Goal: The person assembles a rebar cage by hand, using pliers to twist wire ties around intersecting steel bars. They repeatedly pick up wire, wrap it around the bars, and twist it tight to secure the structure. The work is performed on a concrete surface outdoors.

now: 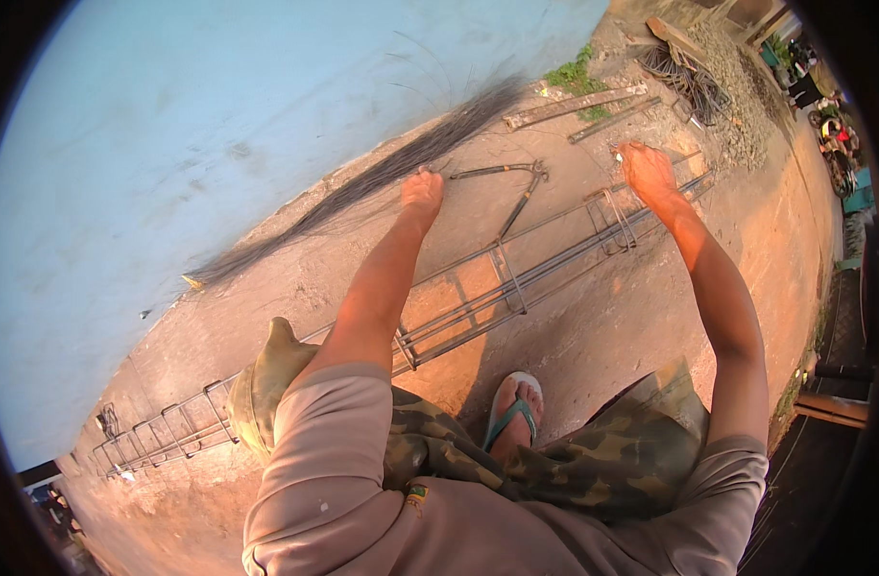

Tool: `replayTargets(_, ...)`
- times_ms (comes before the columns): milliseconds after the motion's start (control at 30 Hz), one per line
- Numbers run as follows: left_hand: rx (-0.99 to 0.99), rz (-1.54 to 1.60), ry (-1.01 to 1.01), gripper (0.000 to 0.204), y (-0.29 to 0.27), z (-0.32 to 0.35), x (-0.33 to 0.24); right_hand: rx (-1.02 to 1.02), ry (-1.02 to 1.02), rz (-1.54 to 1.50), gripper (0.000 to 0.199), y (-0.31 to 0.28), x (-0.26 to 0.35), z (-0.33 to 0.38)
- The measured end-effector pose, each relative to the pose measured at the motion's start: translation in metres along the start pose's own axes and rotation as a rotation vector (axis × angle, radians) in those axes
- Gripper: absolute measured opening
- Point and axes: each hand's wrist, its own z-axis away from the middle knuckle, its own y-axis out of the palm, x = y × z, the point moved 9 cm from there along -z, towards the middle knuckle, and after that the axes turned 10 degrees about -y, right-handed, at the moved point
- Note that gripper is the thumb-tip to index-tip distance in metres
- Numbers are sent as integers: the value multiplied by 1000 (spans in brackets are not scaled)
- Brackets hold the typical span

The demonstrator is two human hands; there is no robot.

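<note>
My left hand (pixel 423 192) is closed beside a long bundle of thin dark wire (pixel 353 187) that lies along the foot of the blue wall. What its fingers hold, if anything, is too fine to make out. Over the far right end of a long steel rebar cage (pixel 511 283) my right hand (pixel 648 173) is closed in a pinch. A tiny pale spot shows at its fingertips, too small to name. Between both hands, a long-handled cutter (pixel 537 171) rests on the ground with its handles spread apart.
The blue wall (pixel 218 106) borders the left side. Beyond my hands lie wooden planks (pixel 578 106), a coil of dark wire or rod (pixel 687 82) and gravel (pixel 737 86). My sandalled foot (pixel 514 411) stands close to the cage, which runs on toward the lower left.
</note>
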Motion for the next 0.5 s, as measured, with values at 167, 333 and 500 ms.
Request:
replayTargets(167,-64,-96,34,22,-6,16,11,-74,211,-142,19,-7,-40,5)
replayTargets(333,-250,-98,94,22,-43,23,13,-270,193,-240,19,-28,-51,-10)
replayTargets(500,-285,6,134,23,-107,32,11,-521,209,-447,19,-61,-54,-36)
